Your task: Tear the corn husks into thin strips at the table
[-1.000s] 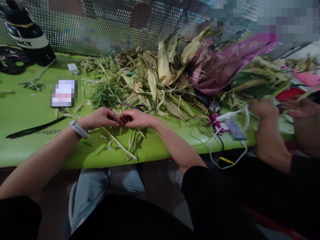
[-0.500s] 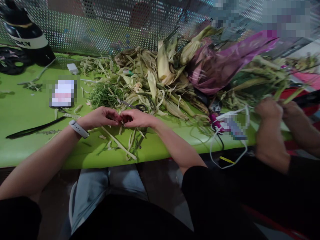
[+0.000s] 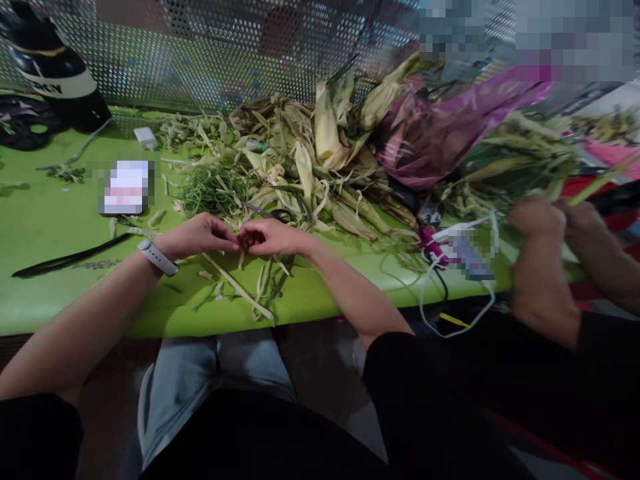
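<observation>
At the back left corner of the green desk, a dark bottle with a pale band is standing before a perforated metal panel. A white charger is lying near the back edge, and a phone with a blurred screen is resting in front of it. A black strap is stretching across the left part, nearer the front edge.

The left hand, with a white watch on its wrist, is curling its fingers inward, and a heap of thin green strands is lying just behind it. Pale stalks are lying scattered between the hands and the front edge. The right hand is bending its fingers toward the left ones, the tips meeting; whether either hand is gripping a small scrap, I cannot tell.

Scissors are lying just behind the right hand, beside dry corn husks that are piling up toward the back edge. A pink plastic bag is resting against the husks' right side. A white cable is hanging over the front edge. Farther right, a co-worker's two hands are working close together near a green stalk.
</observation>
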A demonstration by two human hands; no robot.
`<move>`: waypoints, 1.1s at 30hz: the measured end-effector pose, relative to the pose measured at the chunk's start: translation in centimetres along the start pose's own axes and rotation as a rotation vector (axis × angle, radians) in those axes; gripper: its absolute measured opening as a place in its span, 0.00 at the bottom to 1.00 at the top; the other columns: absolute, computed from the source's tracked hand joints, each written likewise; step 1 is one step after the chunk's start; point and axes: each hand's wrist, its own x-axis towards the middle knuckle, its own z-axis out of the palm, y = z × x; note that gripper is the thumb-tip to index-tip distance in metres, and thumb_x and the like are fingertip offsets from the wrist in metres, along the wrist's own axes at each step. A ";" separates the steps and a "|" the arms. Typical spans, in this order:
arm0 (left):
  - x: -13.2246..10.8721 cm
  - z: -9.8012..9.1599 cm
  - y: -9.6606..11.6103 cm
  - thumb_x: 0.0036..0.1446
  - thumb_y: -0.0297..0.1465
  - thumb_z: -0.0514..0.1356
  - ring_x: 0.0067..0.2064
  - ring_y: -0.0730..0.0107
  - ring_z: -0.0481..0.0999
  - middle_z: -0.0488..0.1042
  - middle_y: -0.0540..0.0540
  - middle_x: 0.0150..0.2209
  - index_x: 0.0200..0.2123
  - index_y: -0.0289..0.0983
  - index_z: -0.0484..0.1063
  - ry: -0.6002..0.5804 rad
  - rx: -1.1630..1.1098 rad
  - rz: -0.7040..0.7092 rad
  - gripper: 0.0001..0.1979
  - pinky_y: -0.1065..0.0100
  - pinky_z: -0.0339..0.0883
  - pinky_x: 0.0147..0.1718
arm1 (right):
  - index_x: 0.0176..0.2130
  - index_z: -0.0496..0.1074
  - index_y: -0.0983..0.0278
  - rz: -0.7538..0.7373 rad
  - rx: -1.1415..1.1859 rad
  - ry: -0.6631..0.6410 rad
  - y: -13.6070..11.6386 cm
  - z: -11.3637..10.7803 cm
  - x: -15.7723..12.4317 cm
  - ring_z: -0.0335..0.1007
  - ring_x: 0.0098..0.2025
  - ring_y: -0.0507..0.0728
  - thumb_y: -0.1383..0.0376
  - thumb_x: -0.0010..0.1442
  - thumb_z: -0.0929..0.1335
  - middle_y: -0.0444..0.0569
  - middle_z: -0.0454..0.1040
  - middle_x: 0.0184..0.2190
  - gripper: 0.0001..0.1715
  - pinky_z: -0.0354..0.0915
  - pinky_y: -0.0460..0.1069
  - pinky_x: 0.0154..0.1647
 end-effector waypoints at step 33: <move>-0.9 3.6 0.5 0.61 0.27 0.53 0.33 0.67 0.76 0.78 0.44 0.35 0.40 0.36 0.74 0.429 0.863 0.461 0.09 0.69 0.64 0.31 | 0.39 0.67 0.66 -0.073 -0.007 0.001 0.4 -0.4 0.2 0.61 0.35 0.52 0.68 0.59 0.63 0.45 0.68 0.33 0.07 0.59 0.48 0.39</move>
